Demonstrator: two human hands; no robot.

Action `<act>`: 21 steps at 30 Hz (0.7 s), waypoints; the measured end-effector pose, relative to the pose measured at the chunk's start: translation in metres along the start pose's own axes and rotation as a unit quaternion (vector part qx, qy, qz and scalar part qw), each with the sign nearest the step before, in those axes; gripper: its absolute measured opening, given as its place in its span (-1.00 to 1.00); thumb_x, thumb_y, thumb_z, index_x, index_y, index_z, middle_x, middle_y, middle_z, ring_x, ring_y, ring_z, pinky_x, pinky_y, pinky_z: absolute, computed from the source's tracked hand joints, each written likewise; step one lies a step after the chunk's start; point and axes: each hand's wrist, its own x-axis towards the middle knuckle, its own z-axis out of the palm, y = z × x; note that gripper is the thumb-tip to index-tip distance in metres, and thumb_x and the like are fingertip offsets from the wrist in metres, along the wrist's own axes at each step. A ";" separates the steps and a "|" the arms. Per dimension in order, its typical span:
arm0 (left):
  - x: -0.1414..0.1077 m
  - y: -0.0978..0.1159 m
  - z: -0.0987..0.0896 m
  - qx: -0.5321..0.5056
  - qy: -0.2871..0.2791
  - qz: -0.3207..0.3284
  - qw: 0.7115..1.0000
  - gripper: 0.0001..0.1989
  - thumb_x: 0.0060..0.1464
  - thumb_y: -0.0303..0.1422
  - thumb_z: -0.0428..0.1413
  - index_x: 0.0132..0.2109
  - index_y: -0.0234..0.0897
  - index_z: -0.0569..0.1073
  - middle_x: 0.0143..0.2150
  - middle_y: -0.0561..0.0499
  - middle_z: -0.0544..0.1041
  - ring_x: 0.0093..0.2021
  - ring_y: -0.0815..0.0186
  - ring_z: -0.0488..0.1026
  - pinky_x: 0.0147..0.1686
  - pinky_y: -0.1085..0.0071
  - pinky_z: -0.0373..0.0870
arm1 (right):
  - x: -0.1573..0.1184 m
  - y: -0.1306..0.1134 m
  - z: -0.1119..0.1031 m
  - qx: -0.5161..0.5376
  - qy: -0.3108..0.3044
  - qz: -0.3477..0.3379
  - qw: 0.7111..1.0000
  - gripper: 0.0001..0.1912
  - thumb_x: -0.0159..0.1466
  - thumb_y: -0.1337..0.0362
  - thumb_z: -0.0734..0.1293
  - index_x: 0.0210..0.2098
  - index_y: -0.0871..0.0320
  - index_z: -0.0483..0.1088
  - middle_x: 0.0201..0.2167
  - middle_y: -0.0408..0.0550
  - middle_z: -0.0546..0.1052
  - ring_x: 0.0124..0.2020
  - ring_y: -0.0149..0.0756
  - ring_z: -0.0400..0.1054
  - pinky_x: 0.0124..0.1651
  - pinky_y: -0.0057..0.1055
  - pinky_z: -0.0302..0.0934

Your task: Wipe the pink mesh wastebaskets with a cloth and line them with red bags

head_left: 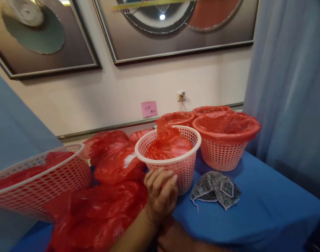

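My left hand is raised in front of a white-rimmed pink basket, its fingers curled closed. Whether anything is inside the curled fingers is hidden. Below it, my right hand crosses close to the left wrist, dark and partly covered, so its fingers do not show. Inside the basket sits a bunched red plastic bag. A grey-black knitted piece with pale edging lies on the blue tablecloth to the right of the hands. Left of them, a heap of red plastic bags spreads over the table.
A long pink basket stands at the left. Behind on the right is a basket lined with a red bag, with more red-lined baskets at the wall. A pink note, a socket and a blue curtain also show.
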 end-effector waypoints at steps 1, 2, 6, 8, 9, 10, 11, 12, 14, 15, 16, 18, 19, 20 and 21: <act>-0.010 0.004 0.000 -0.039 -0.007 0.012 0.999 -0.57 0.11 -0.62 0.14 0.11 -0.23 0.43 -0.04 -0.10 0.55 0.10 0.13 0.43 0.16 0.09 0.32 | -0.015 0.002 -0.004 0.005 0.014 -0.025 1.000 -0.73 0.19 0.13 0.33 -0.14 0.06 0.48 -0.26 -0.07 0.62 -0.20 -0.11 0.48 -0.15 -0.25 0.44; -0.020 0.007 0.001 -0.085 -0.032 0.020 0.996 -0.59 0.10 -0.62 0.11 0.08 -0.24 0.44 -0.08 -0.09 0.56 0.02 0.17 0.46 0.10 0.15 0.37 | -0.030 0.004 -0.012 0.006 0.035 -0.044 0.998 -0.81 0.21 0.16 0.32 -0.22 0.07 0.47 -0.33 -0.07 0.60 -0.27 -0.16 0.46 -0.20 -0.29 0.43; -0.068 0.014 0.019 -0.219 -0.215 -0.028 0.951 -0.73 0.16 -0.58 -0.01 -0.06 -0.25 0.46 -0.16 -0.10 0.58 -0.18 0.26 0.50 -0.16 0.35 0.43 | -0.082 0.019 -0.096 -0.002 0.112 0.025 0.993 -0.68 0.26 0.41 0.21 -0.03 0.12 0.43 -0.06 0.05 0.55 -0.09 -0.22 0.45 -0.06 -0.31 0.42; -0.090 0.013 0.034 -0.243 -0.307 -0.096 0.915 -0.74 0.13 -0.60 -0.03 -0.14 -0.24 0.46 -0.20 -0.07 0.58 -0.21 0.28 0.51 -0.19 0.40 0.43 | -0.092 0.034 -0.159 -0.084 0.155 0.094 0.980 -0.53 0.28 0.50 0.17 0.15 0.11 0.34 0.17 0.13 0.41 0.16 -0.14 0.35 0.14 -0.18 0.35; -0.100 0.012 0.040 -0.254 -0.347 -0.140 0.892 -0.74 0.08 -0.61 -0.03 -0.19 -0.24 0.46 -0.22 -0.05 0.58 -0.23 0.29 0.51 -0.20 0.42 0.42 | -0.091 0.044 -0.192 -0.138 0.193 0.105 0.966 -0.51 0.30 0.49 0.19 0.19 0.08 0.31 0.21 0.14 0.36 0.21 -0.10 0.31 0.18 -0.12 0.32; -0.108 0.010 0.046 -0.265 -0.379 -0.183 0.868 -0.74 0.04 -0.62 -0.03 -0.23 -0.23 0.46 -0.25 -0.03 0.57 -0.24 0.30 0.51 -0.21 0.44 0.40 | -0.089 0.056 -0.223 -0.194 0.221 0.117 0.949 -0.49 0.31 0.46 0.23 0.23 0.07 0.27 0.24 0.16 0.32 0.24 -0.05 0.27 0.21 -0.06 0.29; -0.114 0.008 0.051 -0.272 -0.401 -0.222 0.846 -0.74 0.01 -0.63 -0.03 -0.26 -0.23 0.46 -0.28 -0.01 0.57 -0.26 0.30 0.50 -0.21 0.45 0.39 | -0.084 0.069 -0.251 -0.255 0.253 0.129 0.924 -0.47 0.32 0.40 0.28 0.26 0.07 0.24 0.26 0.18 0.29 0.26 0.01 0.25 0.23 0.02 0.26; -0.119 0.006 0.055 -0.278 -0.414 -0.252 0.830 -0.74 -0.01 -0.63 -0.03 -0.29 -0.23 0.46 -0.30 0.01 0.56 -0.26 0.31 0.50 -0.21 0.45 0.38 | -0.080 0.082 -0.277 -0.316 0.280 0.150 0.894 -0.44 0.32 0.34 0.32 0.29 0.07 0.21 0.29 0.21 0.25 0.28 0.09 0.22 0.25 0.10 0.23; -0.123 0.003 0.060 -0.284 -0.417 -0.281 0.816 -0.74 -0.01 -0.62 -0.03 -0.32 -0.23 0.47 -0.31 0.01 0.56 -0.25 0.30 0.50 -0.19 0.45 0.37 | -0.073 0.108 -0.317 -0.416 0.298 0.215 0.832 -0.35 0.30 0.23 0.38 0.33 0.11 0.17 0.35 0.29 0.17 0.30 0.23 0.17 0.23 0.21 0.19; -0.124 0.002 0.061 -0.286 -0.413 -0.286 0.816 -0.74 -0.01 -0.62 -0.04 -0.32 -0.24 0.47 -0.31 0.01 0.56 -0.25 0.30 0.50 -0.19 0.45 0.36 | -0.072 0.118 -0.332 -0.446 0.284 0.241 0.814 -0.31 0.29 0.22 0.38 0.35 0.12 0.14 0.36 0.30 0.16 0.30 0.26 0.17 0.21 0.23 0.20; -0.124 0.001 0.060 -0.289 -0.411 -0.291 0.814 -0.74 0.00 -0.62 -0.04 -0.32 -0.24 0.47 -0.32 0.01 0.56 -0.25 0.30 0.50 -0.19 0.45 0.35 | -0.072 0.128 -0.343 -0.468 0.267 0.264 0.800 -0.28 0.28 0.21 0.38 0.37 0.12 0.11 0.37 0.30 0.16 0.29 0.28 0.17 0.19 0.23 0.21; -0.125 -0.001 0.059 -0.295 -0.411 -0.311 0.804 -0.74 -0.01 -0.62 -0.04 -0.33 -0.25 0.48 -0.32 0.02 0.57 -0.25 0.30 0.50 -0.18 0.45 0.34 | -0.077 0.140 -0.356 -0.490 0.229 0.287 0.791 -0.24 0.27 0.23 0.37 0.39 0.12 0.05 0.37 0.29 0.18 0.28 0.27 0.19 0.15 0.21 0.26; -0.125 -0.001 0.058 -0.297 -0.412 -0.322 0.799 -0.75 -0.01 -0.62 -0.04 -0.33 -0.25 0.48 -0.32 0.02 0.57 -0.25 0.30 0.50 -0.18 0.45 0.34 | -0.081 0.145 -0.359 -0.496 0.216 0.291 0.789 -0.23 0.28 0.23 0.37 0.40 0.12 0.03 0.37 0.30 0.18 0.27 0.27 0.20 0.13 0.20 0.28; -0.125 -0.002 0.057 -0.298 -0.412 -0.331 0.795 -0.75 -0.02 -0.62 -0.04 -0.33 -0.25 0.48 -0.32 0.02 0.57 -0.25 0.30 0.50 -0.18 0.45 0.33 | -0.086 0.148 -0.361 -0.501 0.207 0.291 0.789 -0.23 0.28 0.22 0.36 0.41 0.12 0.02 0.37 0.31 0.18 0.27 0.27 0.21 0.12 0.18 0.29; -0.125 -0.002 0.057 -0.298 -0.412 -0.336 0.792 -0.75 -0.02 -0.62 -0.03 -0.34 -0.25 0.48 -0.31 0.02 0.57 -0.25 0.30 0.50 -0.17 0.45 0.33 | -0.091 0.150 -0.362 -0.505 0.200 0.289 0.789 -0.24 0.29 0.22 0.35 0.41 0.12 0.02 0.36 0.32 0.19 0.26 0.26 0.22 0.11 0.17 0.30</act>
